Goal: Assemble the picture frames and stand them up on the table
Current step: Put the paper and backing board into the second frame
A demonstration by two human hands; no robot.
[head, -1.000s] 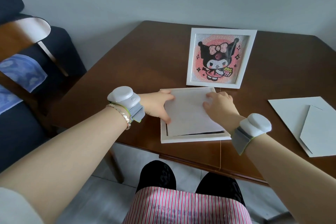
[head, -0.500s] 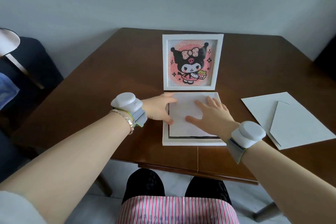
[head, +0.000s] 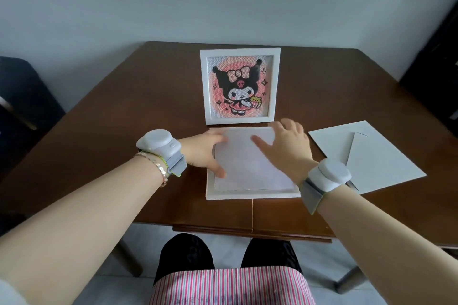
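Note:
A white picture frame (head: pixel 250 194) lies face down near the table's front edge, with a white sheet (head: pixel 245 163) lying flat inside it. My left hand (head: pixel 203 153) rests on the sheet's left edge, thumb near the lower left corner. Spread flat, my right hand (head: pixel 285 146) presses on the sheet's upper right part. Just behind stands an assembled white frame (head: pixel 240 85) with a pink cartoon picture, upright and facing me.
A white backing board with a folded triangular stand flap (head: pixel 371 156) lies on the brown table (head: pixel 124 119) to the right. A dark chair (head: pixel 22 106) is at the left, a dark object (head: pixel 436 62) at the far right. My knees are below the table edge.
The sheet has settled flat into the lying frame. My right hand slid from the sheet's middle toward its upper right. The camera view has shifted, bringing the frames toward the middle.

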